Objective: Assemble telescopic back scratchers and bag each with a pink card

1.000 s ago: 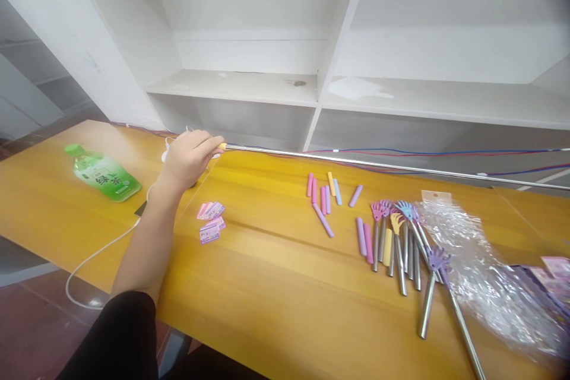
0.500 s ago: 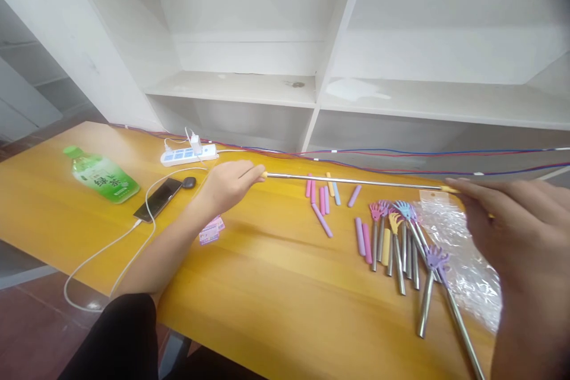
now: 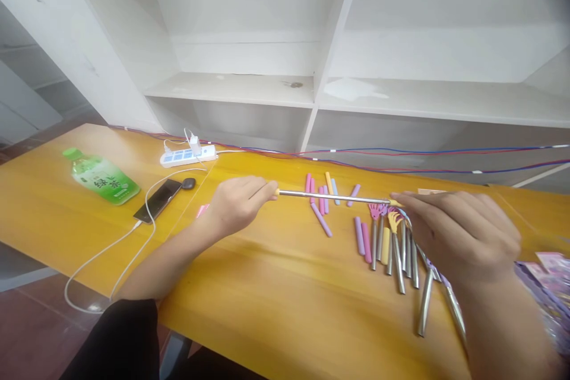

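Between my two closed hands a telescopic back scratcher (image 3: 333, 196) stretches level above the table, a thin metal rod with yellow ends. My left hand (image 3: 240, 205) grips its left end, and my right hand (image 3: 458, 234) pinches the yellow part at the other end, with the tip hidden in the fingers. Below and beside my right hand lie several metal back scratchers with hand-shaped heads, among them a yellow one (image 3: 394, 222) and a pink one (image 3: 374, 211). Left of these are several loose coloured tubes, such as a purple tube (image 3: 360, 236).
On the left lie a green drink bottle (image 3: 105, 178), a phone (image 3: 158, 200) with a white cable, and a small black object (image 3: 189, 183). A power strip (image 3: 184, 156) sits along the back edge by the white shelving (image 3: 231, 89). Plastic packages (image 3: 550, 285) are at far right.
My right hand has moved left towards my left hand, and the rod between them has become much shorter. My left hand has shifted slightly right and down.
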`<state>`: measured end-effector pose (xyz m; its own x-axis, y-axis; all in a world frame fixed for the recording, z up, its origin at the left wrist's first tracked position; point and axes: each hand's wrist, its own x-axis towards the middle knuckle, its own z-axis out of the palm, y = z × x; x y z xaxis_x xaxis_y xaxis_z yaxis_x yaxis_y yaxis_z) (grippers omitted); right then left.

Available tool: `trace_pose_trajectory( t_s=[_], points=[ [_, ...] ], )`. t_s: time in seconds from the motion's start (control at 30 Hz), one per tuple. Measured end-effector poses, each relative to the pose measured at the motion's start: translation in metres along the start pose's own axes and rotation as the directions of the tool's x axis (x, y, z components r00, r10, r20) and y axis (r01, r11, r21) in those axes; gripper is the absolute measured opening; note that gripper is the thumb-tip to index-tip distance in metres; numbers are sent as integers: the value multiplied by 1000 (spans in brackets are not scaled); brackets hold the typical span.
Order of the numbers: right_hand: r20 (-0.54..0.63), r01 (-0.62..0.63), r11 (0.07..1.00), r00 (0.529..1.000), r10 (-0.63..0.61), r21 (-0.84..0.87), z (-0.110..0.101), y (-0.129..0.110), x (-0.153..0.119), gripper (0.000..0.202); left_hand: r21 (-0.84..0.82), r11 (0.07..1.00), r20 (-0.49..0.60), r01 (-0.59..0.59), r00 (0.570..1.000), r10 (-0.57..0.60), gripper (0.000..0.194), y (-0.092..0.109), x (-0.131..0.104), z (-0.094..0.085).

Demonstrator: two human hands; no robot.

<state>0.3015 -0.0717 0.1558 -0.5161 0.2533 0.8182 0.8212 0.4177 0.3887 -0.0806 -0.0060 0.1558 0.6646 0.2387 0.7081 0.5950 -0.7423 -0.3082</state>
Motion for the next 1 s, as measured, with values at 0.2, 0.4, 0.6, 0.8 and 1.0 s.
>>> trace_pose_trajectory(
  t_s=[0.2,0.4,0.6,0.8,1.0],
  points=[
    [-64,60,990,997,-52,131,-3,-39,14,42,-62,997,-3,-55,999,55,10,22,3,-11],
    [-68,-71,984,994,83,163,5,-93,18,40,-114,993,-18,-25,1000,23,8,55,1,-5],
    [-32,2,981,999,5,194,-6,-86,17,45,-158,987,4,1,1000,-1,8,56,-2,-3],
    [-9,19,981,1000,-18,195,-7,-85,17,51,-176,984,41,4,999,3,10,61,-3,-5],
    [44,12,983,999,-20,183,-3,-83,15,48,-192,981,73,38,997,-24,9,60,-5,1]
  ],
)
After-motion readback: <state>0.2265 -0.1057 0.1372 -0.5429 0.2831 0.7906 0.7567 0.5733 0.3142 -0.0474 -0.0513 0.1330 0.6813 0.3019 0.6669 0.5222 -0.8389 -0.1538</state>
